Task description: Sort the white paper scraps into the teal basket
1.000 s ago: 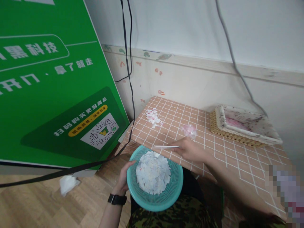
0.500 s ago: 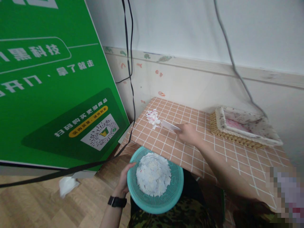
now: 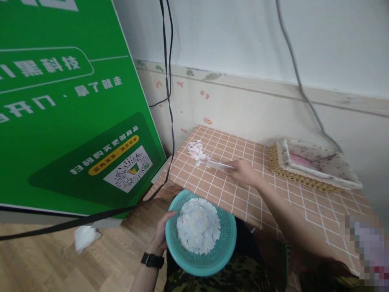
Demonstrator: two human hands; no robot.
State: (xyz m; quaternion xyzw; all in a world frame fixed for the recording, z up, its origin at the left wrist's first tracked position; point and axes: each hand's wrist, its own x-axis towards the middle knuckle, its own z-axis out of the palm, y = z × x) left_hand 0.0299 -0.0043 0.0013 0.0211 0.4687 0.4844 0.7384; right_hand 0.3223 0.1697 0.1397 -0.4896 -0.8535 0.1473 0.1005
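Note:
My left hand (image 3: pixel 162 233) grips the left rim of a round teal plastic colander (image 3: pixel 225 243), the thumb over its edge. A heap of small torn white paper scraps (image 3: pixel 199 226) fills its middle. The colander is in front of my body, just below the table's front edge. In my right hand (image 3: pixel 243 172), over the tabletop, is a flat white card (image 3: pixel 217 164), tilted nearly edge-on. Its far end is at a small pile of white and pinkish paper scraps (image 3: pixel 197 152) on the table; whether it touches the tabletop I cannot tell.
A wicker basket (image 3: pixel 279 166) with a patterned liner and something pink inside stands on the checked brown table (image 3: pixel 243 198). To the left rises a green printed panel (image 3: pixel 75 121), with a black cable (image 3: pixel 170 121) hanging before it. A white bag-like thing (image 3: pixel 86 237) lies on the floor.
The card in my right hand has turned more edge-on, and that hand is slightly farther right. The colander sits slightly lower and to the right. The table scraps look about the same.

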